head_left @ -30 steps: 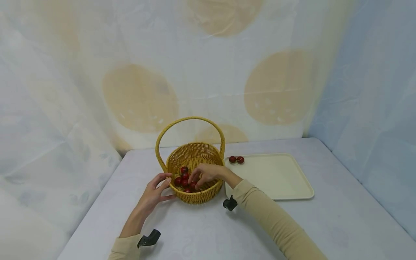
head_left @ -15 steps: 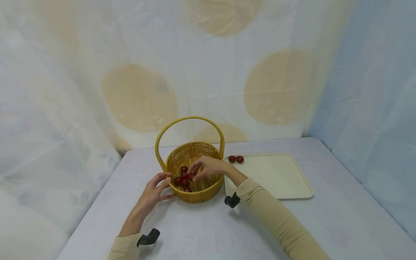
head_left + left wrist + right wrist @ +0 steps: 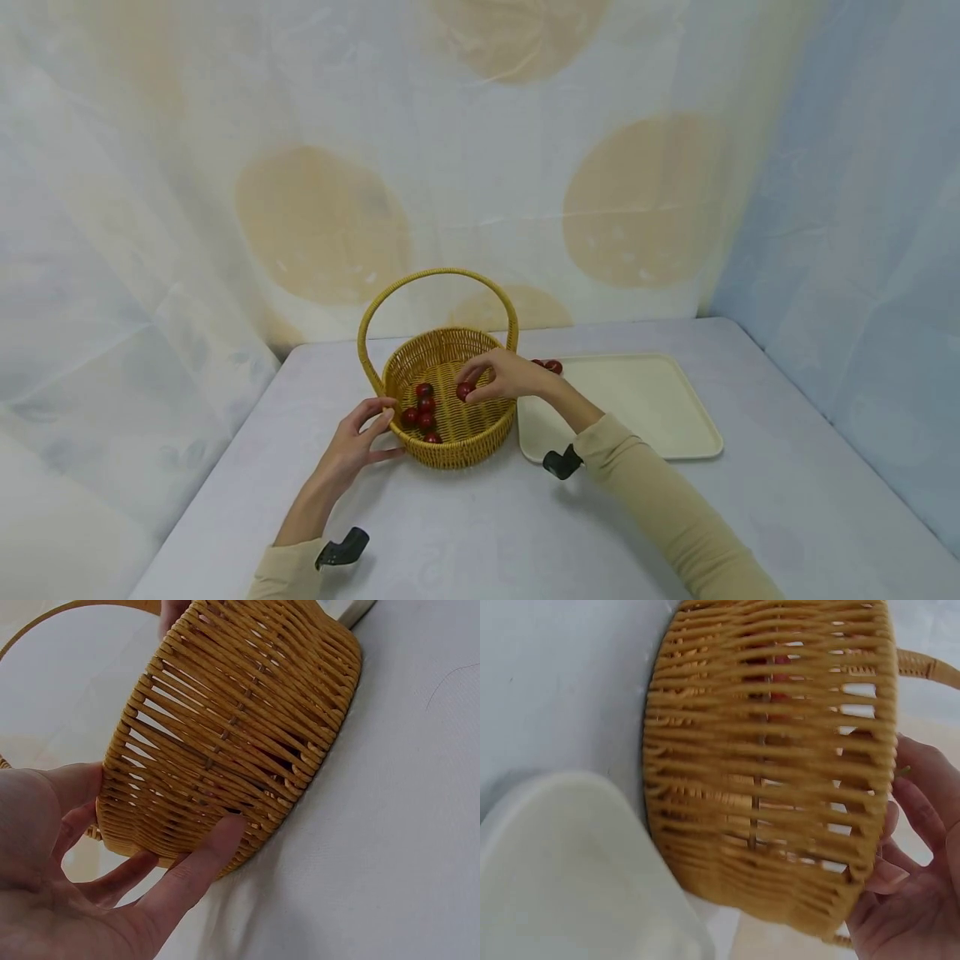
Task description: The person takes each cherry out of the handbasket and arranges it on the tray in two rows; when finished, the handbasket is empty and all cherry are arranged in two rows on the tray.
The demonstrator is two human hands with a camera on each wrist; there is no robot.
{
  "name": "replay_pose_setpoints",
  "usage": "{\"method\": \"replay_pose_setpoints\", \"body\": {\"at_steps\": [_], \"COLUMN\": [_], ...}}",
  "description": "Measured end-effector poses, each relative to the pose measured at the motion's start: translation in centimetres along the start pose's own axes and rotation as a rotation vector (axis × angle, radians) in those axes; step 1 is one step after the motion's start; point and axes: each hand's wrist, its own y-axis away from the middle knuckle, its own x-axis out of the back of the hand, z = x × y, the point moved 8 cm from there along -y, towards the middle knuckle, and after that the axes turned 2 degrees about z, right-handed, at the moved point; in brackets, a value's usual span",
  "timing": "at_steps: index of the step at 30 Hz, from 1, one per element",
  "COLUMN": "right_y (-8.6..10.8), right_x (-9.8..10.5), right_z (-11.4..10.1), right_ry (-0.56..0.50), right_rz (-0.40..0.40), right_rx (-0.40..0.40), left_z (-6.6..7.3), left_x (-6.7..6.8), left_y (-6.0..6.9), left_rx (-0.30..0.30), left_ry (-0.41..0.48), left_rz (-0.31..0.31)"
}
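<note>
In the head view, a yellow wicker basket (image 3: 453,455) with a tall hoop handle stands on the table. My left hand (image 3: 348,450) grips its left rim; in the left wrist view the fingers (image 3: 191,874) lie along the woven outer wall. Over the basket's right half, my right hand (image 3: 512,375) pinches a dark red cherry (image 3: 465,391) between thumb and fingers. Several more cherries (image 3: 426,405) rest on the left of the basket floor. From the right wrist camera, the basket wall hides the held cherry except for a bit of green stem (image 3: 903,771).
Right of the basket lies a cream rectangular tray (image 3: 637,408). Two cherries (image 3: 554,367) sit at its far left corner, partly behind my right hand. The white-covered table (image 3: 465,542) extends in front, and patterned cloth (image 3: 480,167) hangs behind.
My right hand has lifted one cherry from the group in the basket and moved up and to the right with it. My left hand and the basket have stayed in place.
</note>
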Motion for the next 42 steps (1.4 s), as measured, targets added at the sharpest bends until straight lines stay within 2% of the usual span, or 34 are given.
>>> {"method": "replay_pose_setpoints", "body": {"at_steps": [8, 28, 37, 42], "right_y": [2.0, 6.9, 8.3, 9.1], "right_x": [1.7, 5.8, 7.3, 8.3], "right_z": [0.6, 1.7, 3.5, 5.0], "right_ry": [-0.015, -0.038, -0.027, -0.025], "right_rz": [0.053, 0.143, 0.173, 0.197], "right_rx": [-0.018, -0.043, -0.046, -0.093], "left_z": [-0.2, 0.4, 0.1, 0.2], "left_x": [-0.1, -0.2, -0.2, -0.1], "left_y": [0.0, 0.2, 0.1, 0.1], "left_rx": [0.001, -0.017, 0.003, 0.002], "left_ry": [0.000, -0.006, -0.015, -0.015], "left_rz": [0.001, -0.002, 0.011, 0.014]}}
